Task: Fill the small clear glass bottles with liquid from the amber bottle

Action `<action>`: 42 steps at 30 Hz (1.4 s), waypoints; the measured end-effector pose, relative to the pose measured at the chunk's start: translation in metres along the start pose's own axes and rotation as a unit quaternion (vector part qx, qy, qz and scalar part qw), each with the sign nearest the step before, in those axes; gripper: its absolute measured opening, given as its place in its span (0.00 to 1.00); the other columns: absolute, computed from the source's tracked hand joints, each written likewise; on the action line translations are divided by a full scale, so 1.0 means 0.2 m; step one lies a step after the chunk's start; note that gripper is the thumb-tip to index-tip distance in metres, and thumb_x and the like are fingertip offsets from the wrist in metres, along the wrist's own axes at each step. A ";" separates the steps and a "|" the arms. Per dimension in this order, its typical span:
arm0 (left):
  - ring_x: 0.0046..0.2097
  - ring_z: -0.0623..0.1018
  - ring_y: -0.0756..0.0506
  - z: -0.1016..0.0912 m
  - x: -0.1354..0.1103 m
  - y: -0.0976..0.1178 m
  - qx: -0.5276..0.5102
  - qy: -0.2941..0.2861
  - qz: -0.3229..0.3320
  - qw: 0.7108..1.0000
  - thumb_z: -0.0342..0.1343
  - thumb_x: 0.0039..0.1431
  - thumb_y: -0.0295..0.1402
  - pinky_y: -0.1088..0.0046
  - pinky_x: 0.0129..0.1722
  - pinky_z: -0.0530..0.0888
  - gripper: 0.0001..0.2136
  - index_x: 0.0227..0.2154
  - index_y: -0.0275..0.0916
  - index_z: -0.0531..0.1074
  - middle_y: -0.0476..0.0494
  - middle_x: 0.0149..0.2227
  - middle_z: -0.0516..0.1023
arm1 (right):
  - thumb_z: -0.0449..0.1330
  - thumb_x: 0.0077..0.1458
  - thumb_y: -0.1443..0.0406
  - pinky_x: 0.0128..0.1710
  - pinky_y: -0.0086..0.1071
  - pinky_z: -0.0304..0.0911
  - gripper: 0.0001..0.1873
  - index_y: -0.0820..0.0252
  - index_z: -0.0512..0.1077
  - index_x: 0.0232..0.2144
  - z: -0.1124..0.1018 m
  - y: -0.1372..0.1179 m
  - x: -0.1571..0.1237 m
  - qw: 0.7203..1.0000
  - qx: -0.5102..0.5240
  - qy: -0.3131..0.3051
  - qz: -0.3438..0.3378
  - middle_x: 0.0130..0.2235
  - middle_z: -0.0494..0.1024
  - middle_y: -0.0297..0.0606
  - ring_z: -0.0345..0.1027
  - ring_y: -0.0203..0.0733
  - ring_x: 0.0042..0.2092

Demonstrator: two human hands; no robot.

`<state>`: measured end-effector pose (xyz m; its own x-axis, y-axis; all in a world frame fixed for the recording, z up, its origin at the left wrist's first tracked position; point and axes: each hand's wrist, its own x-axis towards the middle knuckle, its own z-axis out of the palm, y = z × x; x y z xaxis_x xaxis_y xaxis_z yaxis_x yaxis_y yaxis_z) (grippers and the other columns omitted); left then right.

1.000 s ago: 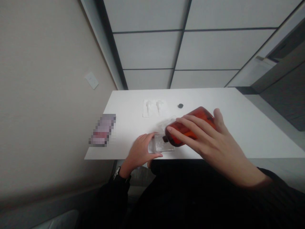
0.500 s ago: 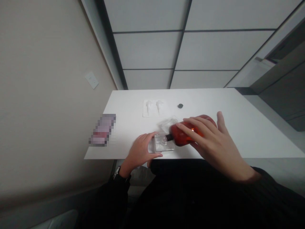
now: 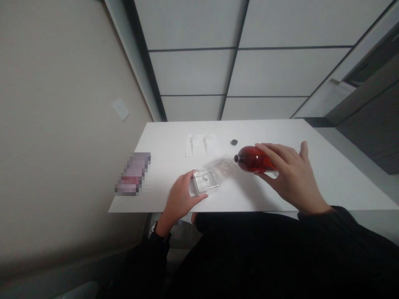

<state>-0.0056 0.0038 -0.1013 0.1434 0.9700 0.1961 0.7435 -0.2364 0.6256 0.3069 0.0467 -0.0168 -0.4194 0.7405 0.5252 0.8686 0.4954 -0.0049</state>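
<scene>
My left hand (image 3: pixel 181 194) grips a clear square container (image 3: pixel 207 181) by its left side, near the table's front edge. A round opening shows on top of the container. In my right hand (image 3: pixel 288 172) is a red bottle (image 3: pixel 254 159), tilted nearly level, its uncapped dark neck pointing left. The bottle's mouth is apart from the container, up and to the right of it. Crumpled clear plastic (image 3: pixel 227 167) lies between the two. A small dark cap (image 3: pixel 234 142) rests on the table behind the bottle.
Two white pump-like pieces (image 3: pixel 199 144) lie on a white sheet toward the table's back. At the left edge of the white table (image 3: pixel 168 137) is a blurred-out flat pinkish item (image 3: pixel 134 173). A wall socket (image 3: pixel 120 109) is on the left.
The red bottle has moved right and away from the container's opening, and sits more level. My left hand and the container have shifted slightly left.
</scene>
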 end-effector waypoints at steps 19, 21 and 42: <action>0.58 0.78 0.31 0.04 0.03 0.03 0.060 0.031 -0.019 0.998 0.76 0.52 0.40 0.50 0.57 0.76 0.38 0.62 0.41 0.63 0.35 0.56 0.78 | 0.59 0.65 0.70 0.63 0.73 0.54 0.34 0.53 0.59 0.70 0.05 0.05 0.06 0.996 -0.064 -0.024 -0.064 0.62 0.75 0.53 0.70 0.64 0.60; 0.58 0.78 0.31 0.05 0.03 0.04 0.063 0.035 -0.015 0.997 0.76 0.52 0.40 0.50 0.57 0.76 0.38 0.62 0.40 0.62 0.35 0.57 0.78 | 0.59 0.65 0.71 0.63 0.72 0.55 0.34 0.53 0.59 0.70 0.05 0.05 0.06 0.995 -0.066 -0.024 -0.067 0.62 0.75 0.53 0.70 0.64 0.60; 0.57 0.75 0.31 0.07 0.02 0.03 0.122 0.060 0.031 0.990 0.73 0.55 0.48 0.49 0.58 0.74 0.35 0.58 0.38 0.63 0.33 0.55 0.75 | 0.56 0.66 0.75 0.66 0.74 0.51 0.31 0.53 0.64 0.68 0.01 0.01 0.10 0.988 -0.106 -0.009 -0.109 0.62 0.76 0.51 0.70 0.61 0.62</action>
<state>0.0094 0.0077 -0.1073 0.1251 0.9372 0.3256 0.8733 -0.2598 0.4122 0.2993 0.0635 -0.0070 -0.6049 0.6361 0.4790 0.7926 0.5390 0.2852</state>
